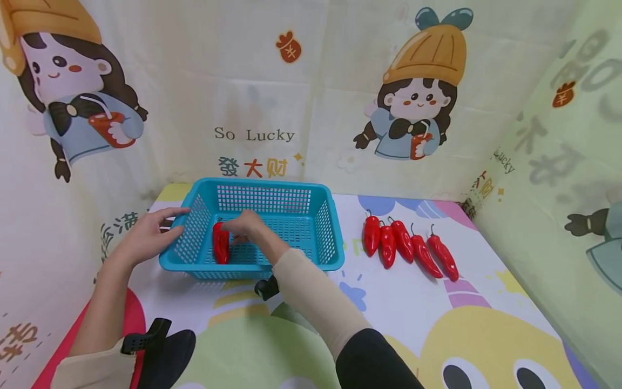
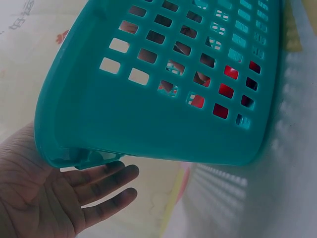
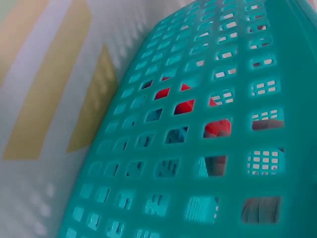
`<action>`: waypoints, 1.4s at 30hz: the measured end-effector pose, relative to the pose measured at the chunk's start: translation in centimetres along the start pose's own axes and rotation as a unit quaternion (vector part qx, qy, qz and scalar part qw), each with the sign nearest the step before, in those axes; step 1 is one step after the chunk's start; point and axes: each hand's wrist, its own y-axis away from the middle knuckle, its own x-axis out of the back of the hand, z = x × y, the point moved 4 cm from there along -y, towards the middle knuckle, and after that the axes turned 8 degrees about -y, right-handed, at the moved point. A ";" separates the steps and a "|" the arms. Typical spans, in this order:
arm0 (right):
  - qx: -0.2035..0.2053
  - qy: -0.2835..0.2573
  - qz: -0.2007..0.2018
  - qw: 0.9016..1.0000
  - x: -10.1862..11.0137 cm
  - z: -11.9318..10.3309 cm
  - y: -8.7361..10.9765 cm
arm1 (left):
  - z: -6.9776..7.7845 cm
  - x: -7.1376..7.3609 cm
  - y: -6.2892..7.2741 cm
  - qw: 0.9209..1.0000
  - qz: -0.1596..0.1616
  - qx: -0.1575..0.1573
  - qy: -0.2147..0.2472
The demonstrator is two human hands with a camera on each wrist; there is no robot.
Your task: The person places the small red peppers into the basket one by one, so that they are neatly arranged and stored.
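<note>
A blue-green mesh basket (image 1: pixel 252 268) stands on the patterned tabletop. Inside its left half is a glossy red chili pepper (image 1: pixel 221 246), seen only in red patches through the mesh in both wrist views. My right hand (image 1: pixel 249 226) reaches over the front rim and holds this pepper near its stem end, with the fingers coming from its right. My left hand (image 1: pixel 148 235) is at the basket's left rim, thumb and forefinger at the edge. In the left wrist view, the other fingers (image 2: pixel 110 203) of that hand extend loosely beneath the rim.
Several red chili peppers (image 1: pixel 400 243) lie in a row on the tabletop to the right of the basket. A cloth printed with cartoon figures (image 1: pixel 330 108) hangs close behind the basket and along both sides.
</note>
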 end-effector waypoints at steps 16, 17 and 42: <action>0.084 -0.072 -0.023 0.994 2.5 0.2 2.0 | 0.2 0.0 0.1 1.000 0.006 -0.002 0.000; 0.090 -0.070 -0.025 0.993 2.7 0.2 2.2 | 0.2 0.0 0.1 1.000 0.006 -0.003 0.001; 0.269 -0.062 0.000 0.961 9.4 2.3 7.9 | 0.3 -0.2 0.2 1.000 0.015 -0.005 -0.004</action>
